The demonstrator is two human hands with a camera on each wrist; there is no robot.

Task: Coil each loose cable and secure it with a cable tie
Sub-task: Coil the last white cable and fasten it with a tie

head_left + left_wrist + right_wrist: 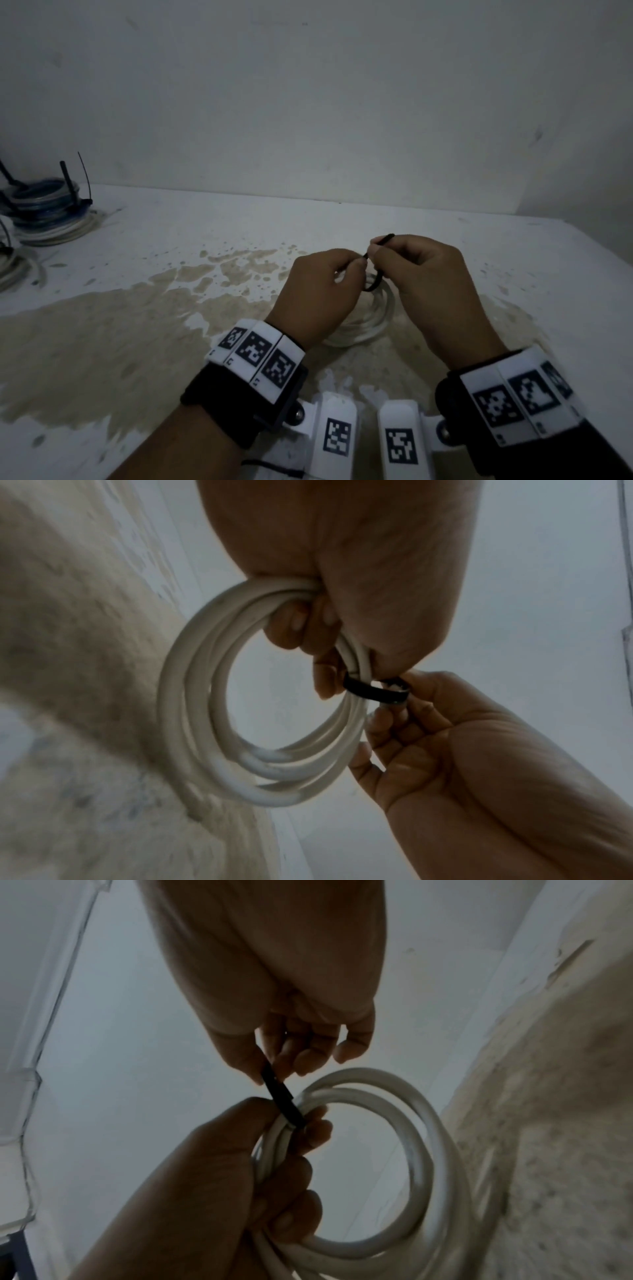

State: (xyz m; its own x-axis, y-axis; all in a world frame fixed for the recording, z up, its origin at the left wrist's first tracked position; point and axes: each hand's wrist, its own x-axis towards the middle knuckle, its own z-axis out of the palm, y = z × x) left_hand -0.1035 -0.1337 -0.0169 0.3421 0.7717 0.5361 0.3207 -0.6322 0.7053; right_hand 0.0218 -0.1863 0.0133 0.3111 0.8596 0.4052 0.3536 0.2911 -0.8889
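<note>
A white cable coil (366, 322) (205, 723) (421, 1150) of several loops hangs just above the stained table, mostly hidden by my hands in the head view. My left hand (322, 291) (342, 574) (222, 1191) grips the coil's top with curled fingers. A black cable tie (375, 253) (373, 691) (282, 1099) is looped round the coil beside those fingers. My right hand (421, 274) (445, 737) (291, 1042) pinches the tie's end between thumb and fingers, close against the left hand.
At the table's far left corner stands a stack of tied coils (48, 212), blue and white, with black tie tails sticking up. More white cable (17, 270) lies at the left edge. The white table (137, 325) has a large brown stain; a wall runs behind.
</note>
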